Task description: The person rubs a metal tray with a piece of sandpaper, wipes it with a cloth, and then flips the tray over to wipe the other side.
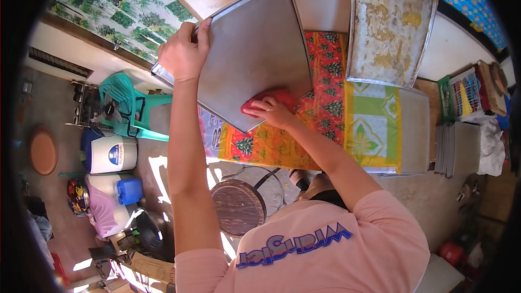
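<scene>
My left hand grips the upper left edge of a large metal baking tray, fingers wrapped over its rim. The tray is tilted up above the table, its flat grey face turned toward me. With my right hand I press a bunched red cloth against the lower part of the tray's face. Part of the cloth is hidden under my fingers.
A table with a Christmas-tree patterned cover lies beneath. Stained trays lean against the wall at right, and more trays stand stacked on edge. A round stool and green chair are nearby.
</scene>
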Demonstrator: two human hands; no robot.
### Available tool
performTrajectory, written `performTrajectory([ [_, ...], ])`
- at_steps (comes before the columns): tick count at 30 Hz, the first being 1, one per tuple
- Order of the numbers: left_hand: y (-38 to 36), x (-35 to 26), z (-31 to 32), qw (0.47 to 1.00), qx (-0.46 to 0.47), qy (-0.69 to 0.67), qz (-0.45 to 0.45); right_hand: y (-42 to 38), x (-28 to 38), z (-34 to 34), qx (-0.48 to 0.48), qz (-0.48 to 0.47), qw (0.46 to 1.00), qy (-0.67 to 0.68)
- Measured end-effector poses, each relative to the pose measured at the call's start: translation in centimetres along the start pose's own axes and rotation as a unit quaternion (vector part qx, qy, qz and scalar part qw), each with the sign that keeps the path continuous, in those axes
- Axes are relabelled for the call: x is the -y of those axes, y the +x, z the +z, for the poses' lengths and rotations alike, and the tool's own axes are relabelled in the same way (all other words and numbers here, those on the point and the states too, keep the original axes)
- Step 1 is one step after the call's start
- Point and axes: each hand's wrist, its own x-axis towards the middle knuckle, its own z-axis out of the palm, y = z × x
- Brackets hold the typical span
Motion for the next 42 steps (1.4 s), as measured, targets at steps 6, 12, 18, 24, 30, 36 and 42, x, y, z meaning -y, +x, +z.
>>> performTrajectory([
  [6, 0.0, 0.2, -0.1, 0.999, 0.003, -0.032, -0.002, 14.4, -2.0, -10.0, -0.398, 0.155, 0.904, 0.017],
  [12, 0.1, 0.1, -0.8, 0.998, 0.009, -0.060, 0.014, 15.3, 7.9, -4.4, -0.299, -0.033, 0.953, -0.035],
  [18, 0.1, 0.4, -0.8, 0.998, 0.059, -0.033, -0.003, 2.9, 7.5, 3.7, -0.110, -0.061, 0.991, 0.037],
  [24, 0.4, 0.2, -0.8, 0.994, 0.092, -0.041, -0.031, -4.5, 5.2, 3.9, 0.076, -0.058, 0.993, 0.064],
  [30, 0.1, 3.4, -2.5, 0.973, 0.175, -0.020, -0.149, -0.5, 2.4, -3.9, -0.101, 0.265, 0.933, 0.220],
  [36, -2.8, 5.7, -6.8, 0.965, 0.108, -0.019, -0.239, 12.0, 1.0, -16.7, -0.327, 0.185, 0.905, 0.200],
  [42, -5.7, 5.2, -10.3, 0.955, 0.035, -0.036, -0.292, 17.3, 0.6, -14.1, -0.384, 0.168, 0.901, 0.111],
])
